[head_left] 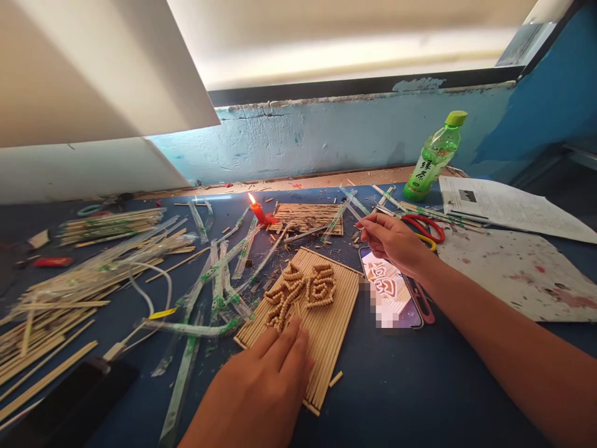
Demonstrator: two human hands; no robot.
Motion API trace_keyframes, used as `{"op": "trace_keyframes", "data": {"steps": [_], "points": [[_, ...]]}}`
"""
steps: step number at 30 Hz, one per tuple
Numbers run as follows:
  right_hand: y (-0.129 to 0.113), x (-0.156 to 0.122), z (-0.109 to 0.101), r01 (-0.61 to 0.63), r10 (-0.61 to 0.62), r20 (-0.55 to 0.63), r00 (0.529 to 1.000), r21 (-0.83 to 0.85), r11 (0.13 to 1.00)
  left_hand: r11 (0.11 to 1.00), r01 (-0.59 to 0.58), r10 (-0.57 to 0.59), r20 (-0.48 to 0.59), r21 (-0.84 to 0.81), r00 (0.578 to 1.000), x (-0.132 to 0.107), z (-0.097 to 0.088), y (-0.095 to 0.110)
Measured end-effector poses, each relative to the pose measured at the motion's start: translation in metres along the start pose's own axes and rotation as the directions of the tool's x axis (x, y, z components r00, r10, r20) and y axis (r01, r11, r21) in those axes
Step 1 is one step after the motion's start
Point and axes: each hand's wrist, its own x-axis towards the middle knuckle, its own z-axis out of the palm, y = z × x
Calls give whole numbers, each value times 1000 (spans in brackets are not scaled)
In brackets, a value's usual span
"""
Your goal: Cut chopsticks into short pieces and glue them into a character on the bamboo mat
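My left hand [273,379] lies on the near edge of a flat panel of thin wooden sticks [329,354], fingers stretched out. Its fingertips touch the panel just below a raised character [321,286] built from small tan pieces. A few short stick pieces show at the fingertips. To the right, my right hand [396,242] is raised above a phone [389,292] and pinches a thin, translucent stick [351,211], which points up and left. The phone screen displays a similar character. A lit red candle [262,214] burns behind the panel.
Bundles of wooden sticks [51,317] and torn clear wrappers [219,274] cover the left side. Behind lies a second stick panel [310,218]. Red-handled scissors [426,227], a green tea bottle [433,158], a stained board [513,270] and paper [527,208] are on the right.
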Motion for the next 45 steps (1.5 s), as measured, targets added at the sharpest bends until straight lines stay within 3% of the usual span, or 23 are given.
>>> {"op": "trace_keyframes", "data": {"steps": [5, 11, 17, 20, 28, 37, 45], "points": [[-1, -1, 0, 0, 0, 3, 1000, -3, 1000, 999, 25, -21, 99, -39, 995, -2, 1, 1], [-2, -2, 0, -5, 5, 6, 1000, -20, 1000, 994, 100, -102, -51, -32, 994, 11, -1, -5], [0, -1, -2, 6, -5, 18, 1000, -37, 999, 998, 59, -60, 68, 15, 996, 19, 3, -10], [1, -1, -3, 11, -10, 15, 1000, -49, 999, 995, 95, -92, 97, -21, 991, 17, 1, -9], [2, -1, -4, 12, -11, 18, 1000, -60, 998, 996, 77, -76, 40, -38, 996, 23, 2, -9], [2, -2, -3, 12, -10, 28, 1000, -56, 998, 968, 203, -197, 58, -145, 979, 23, 3, -11], [3, -1, -3, 14, -12, 32, 999, -57, 998, 969, 202, -197, 50, -142, 979, 23, 7, -11]]}}
